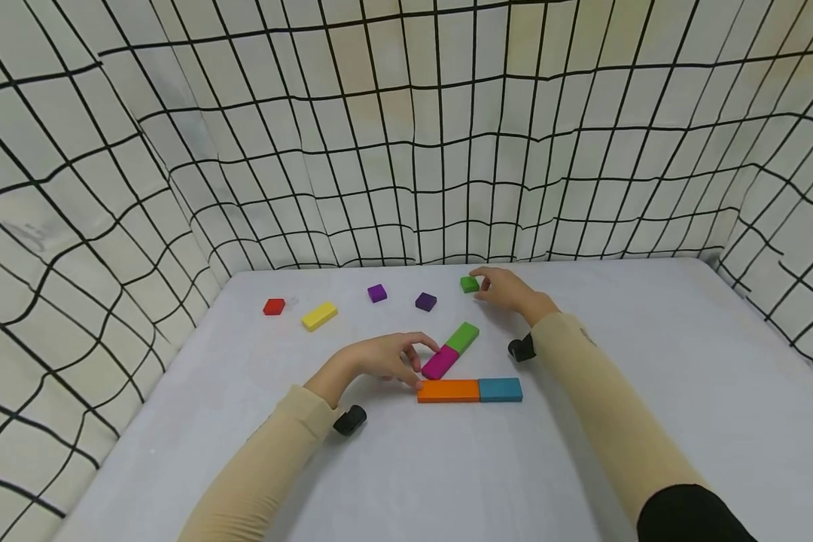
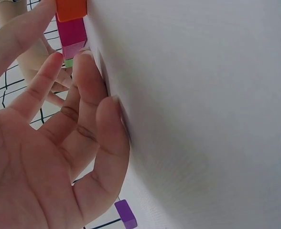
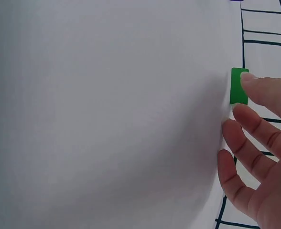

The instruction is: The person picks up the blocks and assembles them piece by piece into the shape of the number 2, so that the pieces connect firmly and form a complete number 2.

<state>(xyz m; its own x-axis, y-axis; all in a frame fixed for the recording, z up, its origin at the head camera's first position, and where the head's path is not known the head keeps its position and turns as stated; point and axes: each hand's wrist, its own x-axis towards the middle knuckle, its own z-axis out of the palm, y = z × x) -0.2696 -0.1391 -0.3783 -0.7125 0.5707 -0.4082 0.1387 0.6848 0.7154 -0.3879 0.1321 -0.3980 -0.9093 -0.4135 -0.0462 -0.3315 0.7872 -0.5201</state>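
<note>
In the head view my left hand [image 1: 386, 356] is low over the table with fingers loosely bent. Its thumb tip touches the left end of the orange block [image 1: 449, 391], and its index fingertip is right at the magenta block [image 1: 439, 363]. A blue block [image 1: 500, 390] adjoins the orange one end to end. A light green block [image 1: 463, 338] continues the magenta one in a slanting line. Farther back, my right hand [image 1: 508, 289] has thumb and finger at opposite sides of a small green block [image 1: 469, 284], pinching it; the right wrist view shows the thumb overlapping this block [image 3: 239, 86].
Along the back left lie a red block [image 1: 274, 306], a yellow block [image 1: 319, 316], a purple block [image 1: 377, 293] and a dark purple block [image 1: 426, 301]. White walls with black netting [image 1: 440, 165] rise around the white table [image 1: 176, 421].
</note>
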